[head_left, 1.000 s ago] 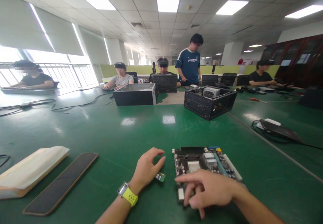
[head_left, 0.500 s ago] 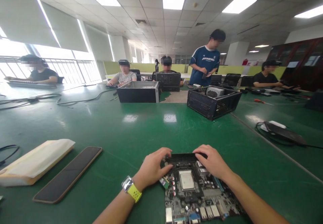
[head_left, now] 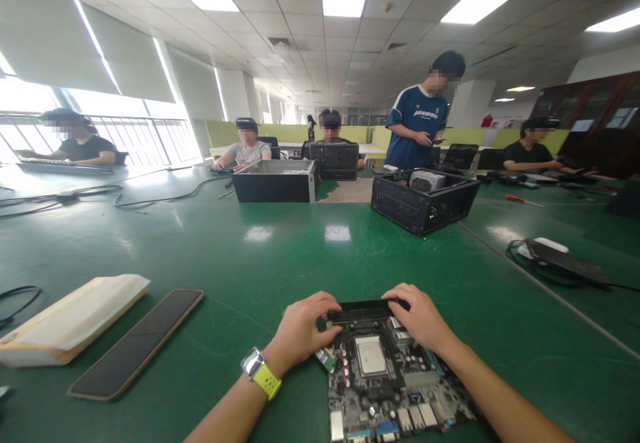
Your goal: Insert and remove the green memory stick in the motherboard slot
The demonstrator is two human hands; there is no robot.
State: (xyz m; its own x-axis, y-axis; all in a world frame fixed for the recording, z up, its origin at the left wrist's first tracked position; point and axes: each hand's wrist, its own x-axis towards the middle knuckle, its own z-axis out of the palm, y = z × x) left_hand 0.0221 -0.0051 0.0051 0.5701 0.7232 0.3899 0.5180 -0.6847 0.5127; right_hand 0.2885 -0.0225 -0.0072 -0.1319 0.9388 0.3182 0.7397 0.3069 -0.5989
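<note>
Head view: green desk (head_left: 240, 256), open black computer case (head_left: 400, 207) well beyond the board, motherboard (head_left: 393, 384) on the near part with its ports toward the wearer. Left hand (head_left: 303, 328) and right hand (head_left: 423, 320) both half-curled at the board's far edge, left one by the corner — can't tell if either actually grips. Green memory stick (head_left: 326, 360) by the board's left edge, just below the left thumb.
</note>
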